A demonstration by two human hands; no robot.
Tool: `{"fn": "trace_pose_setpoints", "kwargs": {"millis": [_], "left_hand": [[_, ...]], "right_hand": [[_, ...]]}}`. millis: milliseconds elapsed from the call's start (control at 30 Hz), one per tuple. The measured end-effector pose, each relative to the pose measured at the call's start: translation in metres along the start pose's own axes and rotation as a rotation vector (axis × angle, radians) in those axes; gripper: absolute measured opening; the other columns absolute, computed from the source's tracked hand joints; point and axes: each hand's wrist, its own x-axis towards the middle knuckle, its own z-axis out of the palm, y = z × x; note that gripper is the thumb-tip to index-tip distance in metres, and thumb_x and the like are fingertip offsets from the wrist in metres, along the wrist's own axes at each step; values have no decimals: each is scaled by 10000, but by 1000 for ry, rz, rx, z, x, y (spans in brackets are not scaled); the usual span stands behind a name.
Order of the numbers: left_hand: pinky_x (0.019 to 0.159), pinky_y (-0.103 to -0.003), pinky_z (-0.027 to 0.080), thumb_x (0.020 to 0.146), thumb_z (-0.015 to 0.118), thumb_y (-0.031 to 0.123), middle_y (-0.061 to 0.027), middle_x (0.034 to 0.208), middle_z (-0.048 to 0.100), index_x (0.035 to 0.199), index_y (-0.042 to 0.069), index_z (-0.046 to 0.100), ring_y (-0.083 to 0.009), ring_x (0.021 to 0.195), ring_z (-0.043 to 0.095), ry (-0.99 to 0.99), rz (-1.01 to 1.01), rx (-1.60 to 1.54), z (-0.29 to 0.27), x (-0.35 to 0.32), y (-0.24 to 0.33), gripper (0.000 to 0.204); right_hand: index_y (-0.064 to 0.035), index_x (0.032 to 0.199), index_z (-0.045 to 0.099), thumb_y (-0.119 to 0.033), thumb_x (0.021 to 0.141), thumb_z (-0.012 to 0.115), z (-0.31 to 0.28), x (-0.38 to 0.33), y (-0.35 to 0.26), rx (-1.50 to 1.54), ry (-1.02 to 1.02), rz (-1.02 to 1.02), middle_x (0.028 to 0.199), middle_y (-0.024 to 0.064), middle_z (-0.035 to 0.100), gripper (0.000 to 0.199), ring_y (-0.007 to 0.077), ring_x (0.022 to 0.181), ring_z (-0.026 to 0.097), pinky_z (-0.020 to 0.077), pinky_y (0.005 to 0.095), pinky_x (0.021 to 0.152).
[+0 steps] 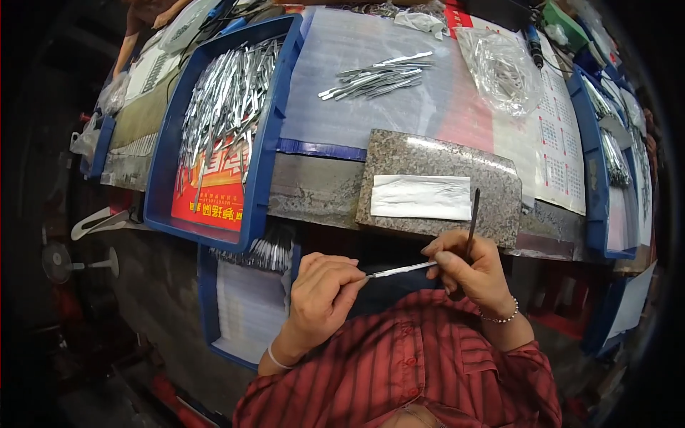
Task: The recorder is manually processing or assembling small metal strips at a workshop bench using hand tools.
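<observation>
Above my lap, a slim, shiny metal strip point(401, 270) is stretched level between my two hands. My left hand point(317, 296) pinches its left end, fingers curled together. The other end lies in the fingertips of my right hand point(474, 267), which is closed and also grips a thin dark rod point(474, 214) standing nearly upright. Just beyond my hands, a speckled stone block point(442, 150) rests at the bench edge with a folded white cloth point(421, 196) on top. Several similar metal strips point(382, 77) lie in a loose pile farther back.
To the left, a blue tray point(267, 164) holds many metal strips over a red printed sheet. A lower blue tray point(208, 307) sits beneath it. Clear plastic bag point(503, 71) and blue bins point(598, 192) are at the right. Another person's arm point(128, 53) shows at far left.
</observation>
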Motion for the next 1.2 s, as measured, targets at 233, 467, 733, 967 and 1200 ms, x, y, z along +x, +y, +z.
{"fn": "trace_pose_setpoints", "kwargs": {"millis": [233,467,733,967,1200], "left_hand": [[782,-354,480,731,734,-56,-110,822,677,856,19,645,-265,841,680,-7,-49,-75,2,-3,-7,172],[800,-348,486,745,731,-49,-115,840,685,850,14,657,-260,855,677,-23,-170,-155,0,-8,-15,143],[731,-343,484,830,690,20,-116,847,674,955,-2,683,-258,778,645,-183,-317,-315,-3,-24,-27,126],[699,-343,514,884,660,132,-139,853,684,948,-2,681,-255,785,675,-248,-670,-366,-24,-72,-47,149],[738,-437,445,854,639,125,-128,852,629,888,62,677,-334,831,581,267,-527,583,-52,-133,-137,81]], "right_hand": [[42,1017,659,-59,929,640,7,2,-2,-145,44,14,870,79,685,136,120,747,659,527,246,675],[45,1027,664,-42,917,639,13,8,0,-252,63,22,886,88,698,142,127,748,678,532,240,675],[23,982,683,-7,867,652,28,13,11,-515,2,-127,774,86,690,122,132,670,669,510,240,609],[15,990,663,-18,853,655,46,21,17,-704,-117,-276,790,150,675,141,218,621,660,502,287,577],[20,976,662,10,843,654,50,24,15,-715,-148,-304,783,149,668,133,217,597,648,482,282,542]]}}
